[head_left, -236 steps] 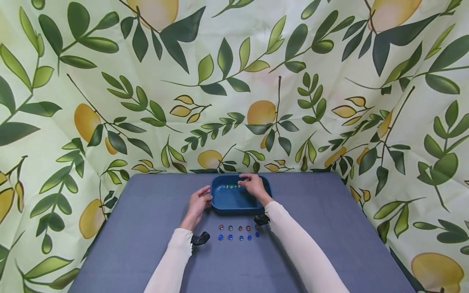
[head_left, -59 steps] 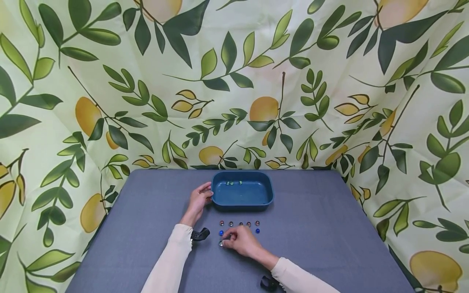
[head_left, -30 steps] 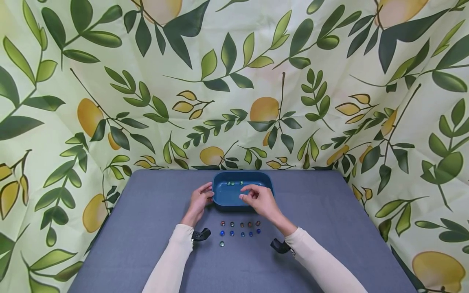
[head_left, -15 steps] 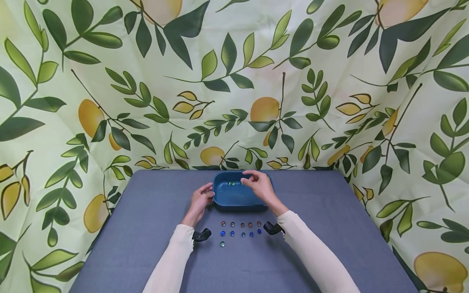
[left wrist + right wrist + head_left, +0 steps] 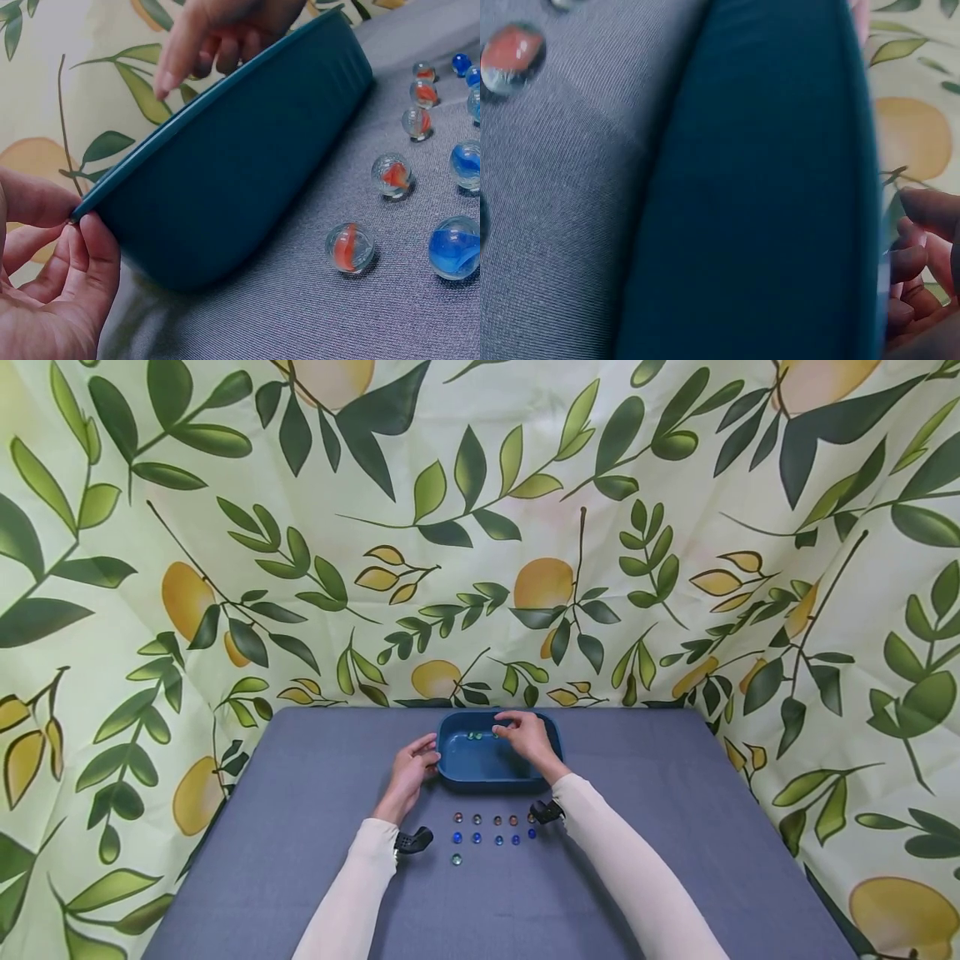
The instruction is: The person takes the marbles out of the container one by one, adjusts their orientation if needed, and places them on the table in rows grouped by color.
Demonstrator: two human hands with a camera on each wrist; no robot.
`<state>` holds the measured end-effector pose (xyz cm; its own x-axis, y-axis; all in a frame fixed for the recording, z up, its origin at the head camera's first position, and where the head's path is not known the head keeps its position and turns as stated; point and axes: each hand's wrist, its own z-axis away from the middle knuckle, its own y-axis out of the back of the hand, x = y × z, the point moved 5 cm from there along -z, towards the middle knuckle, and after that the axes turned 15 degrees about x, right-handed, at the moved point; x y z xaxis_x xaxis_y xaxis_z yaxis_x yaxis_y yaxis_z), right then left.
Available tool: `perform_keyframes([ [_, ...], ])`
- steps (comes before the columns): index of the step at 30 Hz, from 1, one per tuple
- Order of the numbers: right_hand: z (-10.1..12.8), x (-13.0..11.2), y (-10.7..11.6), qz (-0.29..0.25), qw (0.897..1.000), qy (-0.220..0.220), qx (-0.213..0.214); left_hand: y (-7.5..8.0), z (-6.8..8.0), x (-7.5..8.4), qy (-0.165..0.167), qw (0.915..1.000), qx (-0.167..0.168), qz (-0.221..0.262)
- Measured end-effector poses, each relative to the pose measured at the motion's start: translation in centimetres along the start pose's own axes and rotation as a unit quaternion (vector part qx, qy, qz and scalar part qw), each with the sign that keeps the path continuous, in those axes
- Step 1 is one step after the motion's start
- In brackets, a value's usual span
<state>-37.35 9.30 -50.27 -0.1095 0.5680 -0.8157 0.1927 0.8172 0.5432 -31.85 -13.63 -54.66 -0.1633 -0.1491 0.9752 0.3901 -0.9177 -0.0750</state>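
My left hand (image 5: 411,766) pinches the tray (image 5: 480,770) rim; my right hand (image 5: 525,737), fingers curled over the far marbles (image 5: 475,736) at frame centre, could scatter them if it jolts the tray. I cannot tell whether it holds one.

No lettering, label, brand, number or sign can be read in any view. Only a printed pattern of leaves and lemons is carried by the backdrop cloth (image 5: 480,527), and the blue tray (image 5: 480,764), the marbles (image 5: 495,831) and the grey table cover (image 5: 675,827) are left unmarked.
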Motion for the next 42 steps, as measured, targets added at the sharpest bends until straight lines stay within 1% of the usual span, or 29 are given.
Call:
perform_keyframes([
  [4,-0.4,0.7,-0.6,0.027,1.0,-0.012,-0.005,0.0,-0.1,0.1,-0.005,1.0,0.001,-0.001],
  [8,-0.7,1.6,-1.1,0.047,0.998,-0.038,-0.007,0.0,-0.2,0.0,-0.007,1.0,0.002,-0.004],
  [11,-0.9,2.1,-1.5,0.05,0.998,-0.047,-0.005,0.0,-0.2,0.0,-0.007,1.0,0.001,0.0],
  [18,-1.4,2.9,-2.0,0.056,0.997,-0.051,-0.009,0.0,-0.1,-0.2,-0.006,1.0,-0.003,0.007],
  [22,-1.5,3.2,-2.2,0.069,0.997,-0.04,-0.011,-0.1,-0.1,-0.3,-0.007,1.0,-0.002,0.005],
  [25,-1.6,3.2,-2.3,0.093,0.995,-0.02,-0.008,-0.1,-0.1,-0.2,-0.011,0.9999,-0.002,0.007],
  [26,-1.6,3.2,-2.4,0.101,0.995,-0.014,-0.007,-0.1,0.2,0.1,-0.01,0.9999,-0.006,0.005],
  [28,-1.7,3.3,-2.5,0.117,0.993,-0.008,-0.004,-0.1,0.1,0.2,-0.01,0.9999,-0.01,0.002],
  [32,-1.8,3.3,-2.6,0.132,0.991,-0.006,-0.002,0.0,-0.1,0.2,-0.011,0.9999,-0.011,-0.002],
  [33,-1.9,3.3,-2.6,0.135,0.991,-0.006,-0.002,-0.1,-0.3,-0.2,-0.012,0.9999,-0.007,0.0],
  [39,-1.7,3.5,-2.7,0.147,0.989,-0.009,-0.005,-0.1,-0.2,-0.3,-0.006,1.0,-0.007,0.001],
  [42,-1.7,3.5,-2.8,0.153,0.988,-0.01,-0.006,-0.1,-0.1,-0.1,-0.009,0.9999,-0.01,-0.001],
])
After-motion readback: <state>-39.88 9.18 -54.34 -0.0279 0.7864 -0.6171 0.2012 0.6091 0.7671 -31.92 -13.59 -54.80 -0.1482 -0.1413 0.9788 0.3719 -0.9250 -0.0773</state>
